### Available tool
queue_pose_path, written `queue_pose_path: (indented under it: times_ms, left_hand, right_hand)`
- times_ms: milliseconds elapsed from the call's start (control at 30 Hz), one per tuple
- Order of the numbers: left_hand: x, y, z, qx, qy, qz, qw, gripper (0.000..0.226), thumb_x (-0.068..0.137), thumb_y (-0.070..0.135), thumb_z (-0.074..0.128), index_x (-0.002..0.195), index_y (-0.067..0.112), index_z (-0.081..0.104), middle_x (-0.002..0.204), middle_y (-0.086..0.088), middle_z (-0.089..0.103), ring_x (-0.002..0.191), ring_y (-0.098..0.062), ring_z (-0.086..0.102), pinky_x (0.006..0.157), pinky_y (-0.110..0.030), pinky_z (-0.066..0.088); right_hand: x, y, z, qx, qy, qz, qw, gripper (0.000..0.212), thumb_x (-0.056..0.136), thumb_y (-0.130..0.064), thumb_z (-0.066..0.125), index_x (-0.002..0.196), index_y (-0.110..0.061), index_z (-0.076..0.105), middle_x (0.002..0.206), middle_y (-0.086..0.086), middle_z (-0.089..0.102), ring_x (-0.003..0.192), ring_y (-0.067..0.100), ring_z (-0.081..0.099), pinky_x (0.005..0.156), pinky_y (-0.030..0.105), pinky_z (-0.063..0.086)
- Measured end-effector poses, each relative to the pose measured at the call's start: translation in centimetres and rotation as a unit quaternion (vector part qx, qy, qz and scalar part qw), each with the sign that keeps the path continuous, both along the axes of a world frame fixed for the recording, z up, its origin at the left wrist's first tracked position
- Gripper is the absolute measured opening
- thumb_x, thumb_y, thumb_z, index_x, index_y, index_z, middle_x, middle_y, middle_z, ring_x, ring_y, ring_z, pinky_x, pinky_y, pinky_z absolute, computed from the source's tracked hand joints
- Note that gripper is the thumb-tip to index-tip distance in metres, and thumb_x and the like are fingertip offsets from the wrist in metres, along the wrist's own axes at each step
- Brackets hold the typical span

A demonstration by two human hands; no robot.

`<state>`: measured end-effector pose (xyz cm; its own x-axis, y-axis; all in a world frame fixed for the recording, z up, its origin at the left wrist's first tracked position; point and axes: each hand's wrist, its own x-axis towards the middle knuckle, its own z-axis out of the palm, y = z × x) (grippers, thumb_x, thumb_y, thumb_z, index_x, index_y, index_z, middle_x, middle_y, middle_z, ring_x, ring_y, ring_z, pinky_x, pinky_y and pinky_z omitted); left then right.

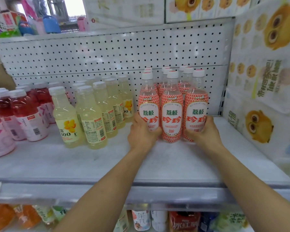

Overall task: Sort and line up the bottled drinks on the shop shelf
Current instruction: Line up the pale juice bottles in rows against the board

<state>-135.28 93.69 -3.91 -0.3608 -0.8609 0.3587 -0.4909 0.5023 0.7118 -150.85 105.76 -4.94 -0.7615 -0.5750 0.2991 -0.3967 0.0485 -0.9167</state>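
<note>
A: Hands?
B: Left hand (143,131) grips front-left lychee bottle (147,101); right hand (201,129) grips front-right lychee bottle (197,104).
A: Where?
B: Upright on shelf (74,161). Middle lychee bottle (172,114) between the hands, yellow bottles (90,118) left of left hand.

This is a shop's drinks aisle. A white metal shelf (90,164) with a white perforated back panel (107,52) carries rows of identical labelled plastic bottles: red-and-white lychee drinks (172,114), pale yellow juices (92,118), red drinks (27,113). More bottled drinks (141,220) fill the tier below; printed cardboard cartons (266,72) stand alongside.
</note>
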Motion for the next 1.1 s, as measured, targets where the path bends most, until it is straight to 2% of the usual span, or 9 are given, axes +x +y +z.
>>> queue_pose_path:
  times_ms: [233, 367, 433, 500, 600, 700, 800, 900, 1100]
  left_hand:
    - [1.5, 0.0, 0.8, 0.057, 0.060, -0.090, 0.993, 0.091, 0.082, 0.035, 0.080, 0.149, 0.017, 0.022, 0.145, -0.005, 0.043, 0.130, -0.025, 0.050, 0.105, -0.048, 0.047]
    - [5.7, 0.7, 1.0, 0.002, 0.058, -0.082, 0.995, 0.085, 0.084, 0.042, 0.076, 0.151, 0.025, 0.027, 0.152, 0.004, 0.039, 0.138, -0.016, 0.040, 0.114, -0.043, 0.037]
    - [9.3, 1.3, 0.4, -0.074, 0.105, -0.089, 0.988, 0.075, 0.084, 0.040, 0.076, 0.145, 0.033, 0.033, 0.138, 0.014, 0.045, 0.129, -0.008, 0.045, 0.110, -0.036, 0.042]
    - [13.0, 0.9, 0.2, -0.165, 0.137, -0.076, 0.974, 0.069, 0.082, 0.044, 0.073, 0.139, 0.038, 0.034, 0.128, 0.019, 0.042, 0.122, -0.005, 0.045, 0.104, -0.030, 0.045]
    - [17.4, -3.1, 0.3, -0.247, 0.170, 0.010, 0.954, 0.082, 0.075, 0.051, 0.072, 0.142, 0.026, 0.034, 0.134, 0.011, 0.036, 0.129, -0.018, 0.041, 0.108, -0.042, 0.041]
    - [20.3, -8.5, 1.6, -0.154, 0.234, 0.013, 0.960, 0.114, 0.064, 0.059, 0.085, 0.151, 0.019, 0.023, 0.147, 0.004, 0.029, 0.141, -0.016, 0.032, 0.119, -0.033, 0.030]
    - [22.0, -14.1, 3.5, 0.025, 0.233, -0.064, 0.970, 0.139, 0.045, 0.072, 0.087, 0.156, 0.024, 0.018, 0.158, 0.002, 0.032, 0.141, -0.009, 0.035, 0.117, -0.035, 0.033]
    - [22.5, -18.4, 4.6, 0.138, 0.180, -0.182, 0.957, 0.133, 0.034, 0.076, 0.087, 0.148, 0.027, 0.037, 0.142, -0.002, 0.057, 0.125, -0.021, 0.059, 0.107, -0.049, 0.046]
    - [22.3, -21.7, 4.1, 0.245, 0.197, -0.317, 0.895, 0.123, 0.047, 0.058, 0.094, 0.149, 0.015, 0.040, 0.136, -0.013, 0.062, 0.121, -0.034, 0.062, 0.107, -0.058, 0.044]
  right_hand:
    - [1.3, 0.0, 0.5, -0.019, 0.067, -0.051, 0.996, 0.076, 0.078, -0.016, 0.081, 0.140, -0.015, 0.036, 0.135, 0.009, 0.049, 0.125, 0.027, 0.049, 0.100, 0.042, 0.046]
    - [3.8, 0.7, 1.9, -0.123, 0.211, -0.127, 0.961, 0.073, 0.086, -0.010, 0.069, 0.148, -0.010, 0.030, 0.145, 0.014, 0.037, 0.134, 0.021, 0.030, 0.104, 0.005, 0.018]
    - [5.7, 0.9, 3.1, -0.173, 0.291, -0.117, 0.934, 0.065, 0.086, -0.010, 0.064, 0.144, -0.007, 0.034, 0.140, 0.015, 0.040, 0.129, 0.022, 0.036, 0.104, 0.006, 0.024]
    - [8.1, 0.3, 3.9, -0.186, 0.311, -0.049, 0.931, 0.061, 0.087, -0.013, 0.064, 0.142, -0.011, 0.037, 0.138, 0.009, 0.045, 0.127, 0.018, 0.044, 0.104, 0.018, 0.035]
    - [12.6, -2.8, 4.5, -0.113, 0.230, 0.114, 0.960, 0.066, 0.084, -0.031, 0.073, 0.140, -0.031, 0.037, 0.130, -0.025, 0.047, 0.122, -0.010, 0.046, 0.098, 0.016, 0.037]
    - [16.0, -7.7, 4.2, 0.014, 0.143, 0.235, 0.961, 0.102, 0.061, -0.068, 0.077, 0.144, -0.046, 0.023, 0.131, -0.050, 0.034, 0.122, -0.022, 0.037, 0.100, 0.018, 0.038]
    - [17.1, -12.7, 4.2, 0.088, 0.084, 0.267, 0.956, 0.135, 0.047, -0.073, 0.085, 0.153, -0.043, 0.008, 0.159, -0.020, 0.024, 0.140, 0.005, 0.034, 0.115, 0.042, 0.034]
    - [17.4, -16.0, 4.5, 0.078, 0.014, 0.289, 0.954, 0.146, 0.039, -0.070, 0.089, 0.155, -0.042, 0.006, 0.159, -0.014, 0.026, 0.133, 0.003, 0.039, 0.106, 0.029, 0.036]
    - [18.7, -18.1, 3.2, 0.053, -0.007, 0.267, 0.962, 0.138, 0.049, -0.049, 0.096, 0.154, -0.044, 0.006, 0.132, -0.027, 0.045, 0.100, -0.026, 0.045, 0.078, 0.008, 0.038]
